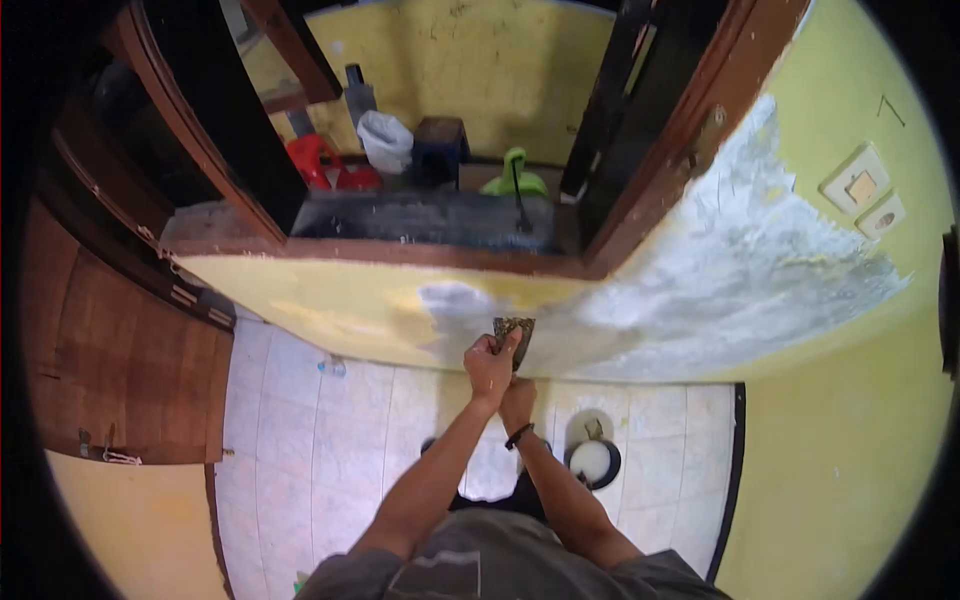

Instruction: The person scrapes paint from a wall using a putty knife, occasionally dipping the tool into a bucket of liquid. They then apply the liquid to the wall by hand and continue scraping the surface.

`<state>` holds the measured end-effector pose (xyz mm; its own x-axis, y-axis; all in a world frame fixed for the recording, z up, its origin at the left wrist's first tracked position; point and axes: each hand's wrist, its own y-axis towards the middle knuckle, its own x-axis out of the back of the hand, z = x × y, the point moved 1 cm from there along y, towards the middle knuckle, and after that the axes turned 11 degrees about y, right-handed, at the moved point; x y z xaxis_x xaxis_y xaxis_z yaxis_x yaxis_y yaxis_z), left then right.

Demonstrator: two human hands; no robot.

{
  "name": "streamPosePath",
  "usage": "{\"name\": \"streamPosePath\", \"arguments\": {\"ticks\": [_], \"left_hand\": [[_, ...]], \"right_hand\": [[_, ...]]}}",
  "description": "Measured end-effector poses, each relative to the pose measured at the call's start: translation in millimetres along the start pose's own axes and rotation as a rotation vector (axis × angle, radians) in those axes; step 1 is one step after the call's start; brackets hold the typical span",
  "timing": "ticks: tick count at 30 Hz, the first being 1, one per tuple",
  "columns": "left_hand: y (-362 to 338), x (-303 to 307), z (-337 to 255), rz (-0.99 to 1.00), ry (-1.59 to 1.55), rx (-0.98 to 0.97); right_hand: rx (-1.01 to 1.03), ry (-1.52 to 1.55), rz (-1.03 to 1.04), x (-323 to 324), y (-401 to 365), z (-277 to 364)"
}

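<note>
A putty knife (515, 328) with a wide, stained blade stands upright before the low yellow wall, its blade end up. My left hand (490, 366) is closed at the blade, with the thumb lying across its face. Lower down, my right hand (517, 402), with a dark band at the wrist, is closed around the handle end, which the fingers hide. Behind the blade, the wall (360, 300) has a grey-white patch of bare or filled plaster (455, 302). On the floor to the right sits a round dark tub (594, 462) holding white paste.
Above the wall is a brown-framed window opening with a dark sill (420, 222). Beyond it are a red plastic item (312, 160), a white bag (385, 140) and a green item (515, 180). A switch (857, 182) and socket (882, 217) sit right. A wooden door (130, 340) stands left.
</note>
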<state>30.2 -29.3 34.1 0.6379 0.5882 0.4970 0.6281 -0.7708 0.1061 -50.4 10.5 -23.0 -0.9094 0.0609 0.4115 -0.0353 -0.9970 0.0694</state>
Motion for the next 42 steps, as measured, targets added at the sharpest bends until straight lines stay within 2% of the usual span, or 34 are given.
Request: {"name": "streamPosePath", "arguments": {"ticks": [1,2,3,4,6,7,8,9,10,11,12,13,14,16,17,20,21,22,24,25,26,28,29,30,32,33,34,36,37,38,39,40,42], "left_hand": [[-1.8,0.0,2.1,0.019,0.065,-0.001],[31.8,-10.4,-6.6,-0.001,0.053,-0.044],[46.2,-8.0,-27.6,0.004,-0.044,-0.043],[28.6,-2.6,-30.9,0.031,-0.13,-0.001],[33.8,-0.5,-33.6,-0.01,-0.159,-0.028],[24.6,-8.1,-17.2,0.044,-0.159,0.094],[2.5,-11.0,-0.9,0.121,-0.148,0.237],[7.6,-7.2,-8.1,0.085,0.008,0.121],[26.7,-9.4,-15.2,0.083,-0.001,0.101],[19.2,-6.6,-8.8,0.076,0.006,0.085],[15.3,-6.2,-7.0,0.049,-0.001,0.059],[11.4,-7.6,-3.5,0.035,0.091,0.085],[6.3,-8.2,6.1,0.032,0.094,0.092],[4.1,-7.3,-6.2,0.116,-0.045,0.138],[14.6,-8.1,-15.2,-0.023,0.013,-0.041],[16.5,-7.7,-15.9,0.016,-0.006,0.009],[11.0,-9.3,-8.3,0.093,-0.117,0.141],[-6.9,-7.2,0.7,0.102,-0.109,0.164],[11.1,-16.8,-4.7,0.084,-0.126,0.08],[26.1,-10.1,-35.1,-0.088,-0.012,-0.107],[32.8,-1.9,-56.7,0.055,-0.244,-0.007],[22.8,-12.1,-32.9,-0.01,-0.143,-0.045],[13.2,-13.8,-15.2,-0.02,-0.145,-0.054],[-4.9,-14.9,5.7,0.022,-0.059,-0.021],[13.3,-17.9,-9.5,0.055,0.013,-0.024],[19.4,-7.9,-33.8,0.067,-0.082,0.025],[18.5,-2.1,-44.8,0.073,-0.179,0.078],[14.0,-21.5,-11.4,0.089,-0.237,0.105],[13.9,-22.5,-2.5,0.06,-0.121,0.053],[2.2,-21.3,5.4,0.046,0.006,0.034],[-1.2,-13.7,-6.3,0.084,-0.119,0.111],[18.1,-13.0,-22.9,0.084,-0.12,0.104],[17.7,-9.9,-31.2,0.133,-0.455,0.16]], "right_hand": [[0.036,0.062,-0.06,3.2,-2.6,6.8],[0.103,0.146,-0.135,-4.2,19.0,17.2],[0.289,-0.205,0.062,-11.1,40.2,-17.5],[0.232,-0.222,0.082,-2.9,11.0,-25.1],[0.107,-0.045,-0.025,-7.9,32.1,-7.4],[-0.223,0.043,-0.04,-6.1,20.2,1.6],[-0.24,0.037,-0.034,-3.0,5.3,-2.0],[-0.234,0.08,-0.034,-5.5,17.1,-0.6],[-0.234,0.121,-0.033,-7.8,28.8,-0.6],[-0.278,0.102,-0.024,-2.3,3.9,-11.4],[-0.179,-0.024,-0.006,0.1,-6.6,-20.4],[-0.025,-0.11,-0.013,-13.4,18.0,-11.2],[-0.026,-0.11,-0.005,-13.1,12.9,-9.7],[-0.285,-0.01,-0.013,2.5,14.0,7.4],[-0.285,-0.005,-0.025,0.7,21.7,4.5],[0.148,-0.166,-0.032,-8.7,32.1,-16.5],[-0.072,-0.081,-0.047,-7.8,22.4,-5.1],[-0.091,-0.092,-0.035,0.2,4.6,-6.1],[0.067,-0.191,0.017,2.4,28.9,4.0],[0.387,-0.325,-0.118,-5.4,43.9,-13.5],[0.347,-0.343,-0.089,0.9,26.0,-28.1],[0.309,-0.258,-0.028,-3.5,45.4,-25.1],[0.159,-0.28,0.034,1.2,31.4,-6.2],[0.159,-0.279,0.034,1.3,15.4,-3.5],[0.123,-0.039,-0.239,-2.1,17.8,1.0],[0.326,-0.371,0.049,2.1,27.2,-15.8],[0.307,-0.375,0.061,2.7,17.9,-18.4],[0.164,-0.172,-0.016,0.7,31.8,-13.3],[0.127,-0.304,0.032,-5.0,25.6,-19.8],[0.123,-0.307,0.037,-3.9,23.8,-21.4],[0.197,-0.305,0.026,-1.8,21.5,-22.9],[0.283,-0.295,0.002,-3.4,28.8,-20.9],[0.207,-0.269,0.003,5.0,-14.7,-29.9]]}}
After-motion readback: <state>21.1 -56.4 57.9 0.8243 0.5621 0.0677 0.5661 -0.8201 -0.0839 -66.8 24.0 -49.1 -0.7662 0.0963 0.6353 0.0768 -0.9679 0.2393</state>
